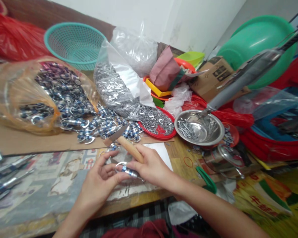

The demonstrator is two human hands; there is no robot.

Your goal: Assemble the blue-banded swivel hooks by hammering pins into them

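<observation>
A small metal clip [127,171] with blue bands sits pinched between both hands just above the table [52,185], near its front edge. The left hand [99,178] curls its fingers round one end; the right hand [151,167] pinches the other while gripping a wooden-handled hammer [127,145]. Behind lie loose clips [99,127], a red tray [161,132] and a steel bowl [201,129]

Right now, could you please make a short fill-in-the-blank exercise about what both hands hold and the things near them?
1. Both hands pinch one small blue and silver metal part with a ____ at its end.
2. The right hand also grips a hammer with a ____ handle.
3. The steel bowl holds loose ____.
4. The mesh basket is ____ in colour.

Missing words: ring; wooden; nails; green
</observation>
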